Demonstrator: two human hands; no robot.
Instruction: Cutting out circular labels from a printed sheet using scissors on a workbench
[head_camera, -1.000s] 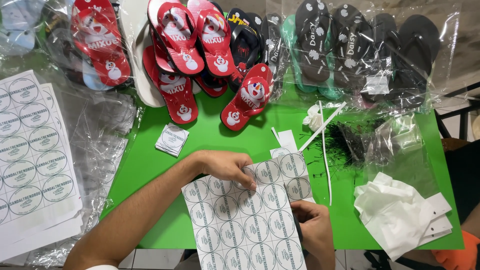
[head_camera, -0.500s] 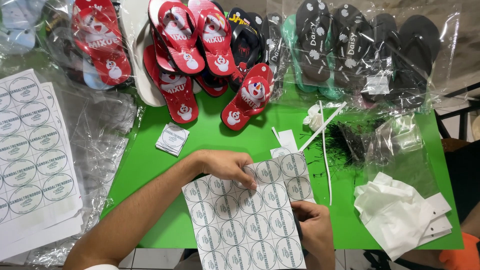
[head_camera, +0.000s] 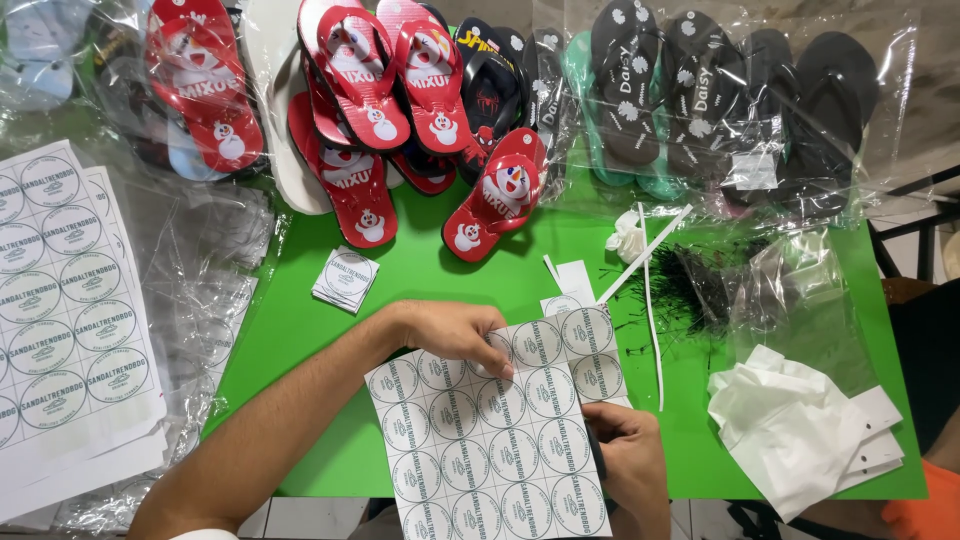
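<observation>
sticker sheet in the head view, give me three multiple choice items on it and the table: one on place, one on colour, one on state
1. Where does the small cut stack of labels lie?
A. left of the left hand
B. on the black sandals
C. under the white cloths

2. What colour is the table top?
A. blue
B. green
C. grey

3. How is the sticker sheet held?
A. lying untouched
B. rolled up
C. gripped by both hands

Answers: 1 A, it sits on bare table up and left of the left hand. 2 B, bright green shows all round. 3 C, the left hand presses its top and the right hand grips its right edge.
</observation>
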